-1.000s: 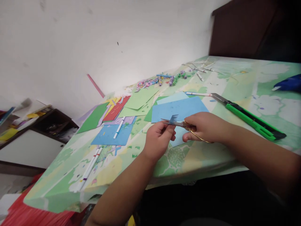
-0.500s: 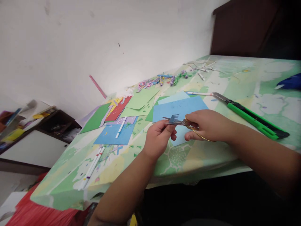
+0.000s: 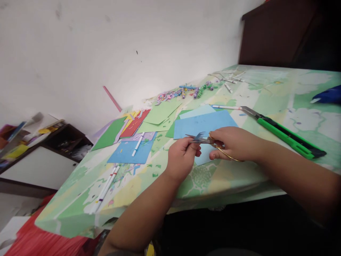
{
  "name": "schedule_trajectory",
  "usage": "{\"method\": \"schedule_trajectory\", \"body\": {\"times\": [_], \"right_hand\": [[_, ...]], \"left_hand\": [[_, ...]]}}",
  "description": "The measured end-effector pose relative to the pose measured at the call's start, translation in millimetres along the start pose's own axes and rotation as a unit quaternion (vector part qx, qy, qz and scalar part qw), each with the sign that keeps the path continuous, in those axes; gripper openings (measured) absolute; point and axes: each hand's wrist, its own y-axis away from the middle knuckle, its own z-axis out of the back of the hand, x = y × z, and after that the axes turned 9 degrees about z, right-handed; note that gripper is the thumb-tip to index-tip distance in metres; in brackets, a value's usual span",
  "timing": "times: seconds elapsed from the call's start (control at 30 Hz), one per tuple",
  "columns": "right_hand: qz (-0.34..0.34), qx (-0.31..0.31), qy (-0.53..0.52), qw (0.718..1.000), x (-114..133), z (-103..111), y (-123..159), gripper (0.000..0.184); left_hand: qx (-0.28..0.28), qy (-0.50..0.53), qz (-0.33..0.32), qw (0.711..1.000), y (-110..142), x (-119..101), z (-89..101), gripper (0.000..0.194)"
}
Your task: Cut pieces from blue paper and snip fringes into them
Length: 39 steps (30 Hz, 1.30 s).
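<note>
My left hand (image 3: 182,154) pinches a small piece of blue paper (image 3: 199,136) whose upper edge is cut into thin strips. Scissors (image 3: 206,140) with gold-coloured handles are in my right hand (image 3: 234,143), thumb and fingers around the loops. Their blades point left and lie across the blue paper, close to my left fingertips. Both hands are held over the near part of the table, just in front of a blue sheet (image 3: 205,122). Part of a light blue sheet (image 3: 205,156) shows beneath them.
A green utility knife (image 3: 287,137) lies to the right on the patterned tablecloth (image 3: 213,179). Leftward are green sheets (image 3: 160,113), a red sheet (image 3: 134,124), a blue sheet (image 3: 130,151) and white markers (image 3: 105,192). Rolled paper pieces (image 3: 198,91) and scraps lie near the wall.
The cut strips on the blue paper have shifted and fan out more. Both hands keep nearly the same position; the whole view has moved slightly.
</note>
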Motion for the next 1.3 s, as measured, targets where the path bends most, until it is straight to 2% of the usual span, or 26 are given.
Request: {"method": "schedule_trajectory", "body": {"times": [0.27,0.67,1.03,1.3], "right_hand": [[0.008,-0.011,-0.005,1.0,-0.7,-0.2,0.1,0.045],[0.014,-0.022,0.003,1.0,-1.8,-1.3,0.8,0.048],[0.001,-0.032,0.006,0.999,-1.7,0.3,0.7,0.048],[-0.017,-0.024,0.012,0.999,-4.2,1.0,0.3,0.049]], "left_hand": [[-0.028,0.009,0.021,0.999,2.3,1.0,-3.1,0.021],[-0.013,-0.024,0.01,1.0,2.9,-3.7,-0.2,0.024],[0.041,0.1,0.093,0.99,0.3,-6.2,1.4,0.019],[0.065,0.145,0.11,0.981,-1.9,-4.3,1.6,0.019]]}}
